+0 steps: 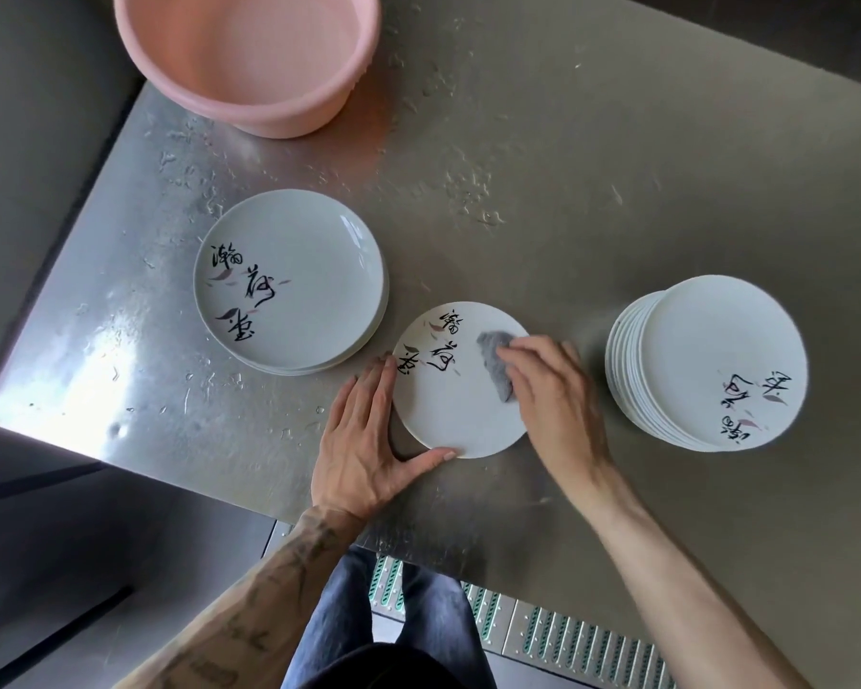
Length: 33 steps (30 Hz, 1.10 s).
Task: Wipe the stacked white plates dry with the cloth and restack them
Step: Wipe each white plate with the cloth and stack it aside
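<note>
A single white plate (451, 415) with black brush writing lies flat on the steel table in front of me. My right hand (553, 390) presses a small grey cloth (493, 363) onto its right side. My left hand (364, 440) braces the plate's left rim, fingers spread, thumb along the near edge. A tall stack of several white plates (712, 360) stands to the right. A low stack of the same plates (289, 281) sits to the left.
A pink plastic basin (249, 57) stands at the far edge of the wet steel table (543, 166), water drops scattered around it. The table's left edge drops to the floor. My legs and a floor grating show below the near edge.
</note>
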Available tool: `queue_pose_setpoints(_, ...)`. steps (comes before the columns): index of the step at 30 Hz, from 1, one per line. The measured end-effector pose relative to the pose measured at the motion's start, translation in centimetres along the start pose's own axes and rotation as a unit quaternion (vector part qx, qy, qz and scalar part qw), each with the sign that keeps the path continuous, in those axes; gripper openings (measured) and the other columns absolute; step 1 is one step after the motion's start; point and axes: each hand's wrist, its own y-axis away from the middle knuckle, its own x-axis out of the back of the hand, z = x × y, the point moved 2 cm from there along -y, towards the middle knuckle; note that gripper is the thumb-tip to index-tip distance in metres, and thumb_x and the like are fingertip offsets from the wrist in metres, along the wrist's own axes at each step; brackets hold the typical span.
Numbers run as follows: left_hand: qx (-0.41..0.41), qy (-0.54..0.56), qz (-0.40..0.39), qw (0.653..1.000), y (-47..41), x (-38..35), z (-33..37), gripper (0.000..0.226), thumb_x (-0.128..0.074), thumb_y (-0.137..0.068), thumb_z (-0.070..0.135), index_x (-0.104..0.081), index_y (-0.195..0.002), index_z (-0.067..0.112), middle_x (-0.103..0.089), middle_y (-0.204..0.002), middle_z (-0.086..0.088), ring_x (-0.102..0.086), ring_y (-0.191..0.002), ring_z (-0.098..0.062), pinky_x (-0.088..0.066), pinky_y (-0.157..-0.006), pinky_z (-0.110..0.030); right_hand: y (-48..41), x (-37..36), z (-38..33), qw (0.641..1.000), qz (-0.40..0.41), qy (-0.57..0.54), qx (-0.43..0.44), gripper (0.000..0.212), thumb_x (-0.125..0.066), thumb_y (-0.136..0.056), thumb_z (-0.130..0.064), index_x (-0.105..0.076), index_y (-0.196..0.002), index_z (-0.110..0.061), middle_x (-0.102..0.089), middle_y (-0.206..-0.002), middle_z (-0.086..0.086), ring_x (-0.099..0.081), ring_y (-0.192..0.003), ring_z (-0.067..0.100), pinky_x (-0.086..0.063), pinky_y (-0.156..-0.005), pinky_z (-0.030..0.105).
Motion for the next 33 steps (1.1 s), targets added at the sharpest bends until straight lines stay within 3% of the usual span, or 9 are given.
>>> queue_pose_setpoints(4, -0.012, -0.005, 0.005, 1.0, 0.0, 0.2, 0.1, 0.119, -0.061, -0.076, 0.088, -0.031, -0.159, 0.008, -0.034, -0.165, -0.005, -0.034, -0.15, -0.022, -0.018, -0.127, -0.035, 1.7, 0.5, -1.1, 0.999, 0.001, 0.003, -0.048, 0.027, -0.071, -0.087, 0.002, -0.074, -0.111, -0.01, -0.066, -0.111, 0.004, -0.061, -0.096, 0.029, -0.053, -0.085, 0.039)
queue_pose_setpoints(11, -0.035, -0.016, 0.008, 0.999, 0.2, 0.2, -0.1, 0.119, -0.058, -0.078, 0.088, -0.032, -0.159, 0.005, -0.036, -0.164, -0.009, -0.034, -0.151, -0.021, -0.022, -0.127, -0.04, 5.1, -1.9, -5.8, 0.975, -0.037, -0.169, -0.143, 0.027, -0.078, -0.085, -0.004, -0.079, -0.105, -0.021, -0.066, -0.108, -0.013, -0.066, -0.097, 0.006, -0.048, -0.091, 0.014)
queue_pose_setpoints(16, -0.052, -0.023, 0.008, 0.998, 0.1, -0.2, -0.3, 0.108, -0.043, -0.089, 0.084, -0.034, -0.156, 0.0, -0.037, -0.163, -0.012, -0.035, -0.151, -0.023, -0.022, -0.126, -0.041, 2.8, -3.4, -8.1, 0.967, -0.106, -0.217, -0.085, 0.026, -0.074, -0.089, -0.009, -0.077, -0.114, -0.019, -0.064, -0.113, -0.013, -0.061, -0.104, 0.003, -0.044, -0.098, 0.011)
queue_pose_setpoints(20, -0.042, -0.006, 0.011, 0.999, 0.2, -0.1, -0.4, 0.111, -0.056, -0.084, 0.084, -0.029, -0.16, 0.007, -0.033, -0.166, -0.006, -0.026, -0.154, -0.013, -0.019, -0.127, -0.037, 3.8, -1.7, -5.8, 0.983, -0.109, -0.141, -0.05, 0.023, -0.075, -0.09, -0.011, -0.077, -0.112, -0.017, -0.064, -0.111, -0.008, -0.062, -0.102, 0.015, -0.05, -0.095, 0.024)
queue_pose_setpoints(27, -0.02, -0.003, 0.014, 1.0, 0.1, 0.1, 0.1, 0.119, -0.065, -0.074, 0.087, -0.033, -0.159, 0.011, -0.034, -0.165, -0.002, -0.031, -0.152, -0.018, -0.02, -0.128, -0.038, 3.0, 0.9, -1.4, 0.996, 0.008, 0.002, -0.088, 0.022, -0.07, -0.089, 0.0, -0.075, -0.108, -0.01, -0.067, -0.109, 0.004, -0.058, -0.095, 0.03, -0.053, -0.084, 0.039)
queue_pose_setpoints(30, -0.02, -0.007, 0.017, 1.0, 0.1, 0.2, 0.2, 0.117, -0.067, -0.074, 0.085, -0.033, -0.159, 0.011, -0.034, -0.165, -0.002, -0.031, -0.153, -0.018, -0.025, -0.126, -0.044, -0.4, 0.2, -1.2, 0.995, 0.034, 0.002, -0.09, 0.024, -0.068, -0.088, 0.003, -0.074, -0.108, -0.009, -0.066, -0.109, 0.007, -0.057, -0.098, 0.032, -0.05, -0.083, 0.04)
queue_pose_setpoints(33, -0.009, -0.01, 0.023, 1.0, 0.1, 0.3, 0.3, 0.113, -0.064, -0.077, 0.085, -0.033, -0.159, 0.013, -0.035, -0.165, -0.001, -0.029, -0.152, -0.015, -0.025, -0.126, -0.04, -3.2, -1.3, -2.5, 0.998, 0.026, -0.021, -0.062, 0.026, -0.066, -0.09, -0.001, -0.072, -0.113, -0.01, -0.065, -0.115, 0.005, -0.055, -0.102, 0.03, -0.049, -0.086, 0.039)
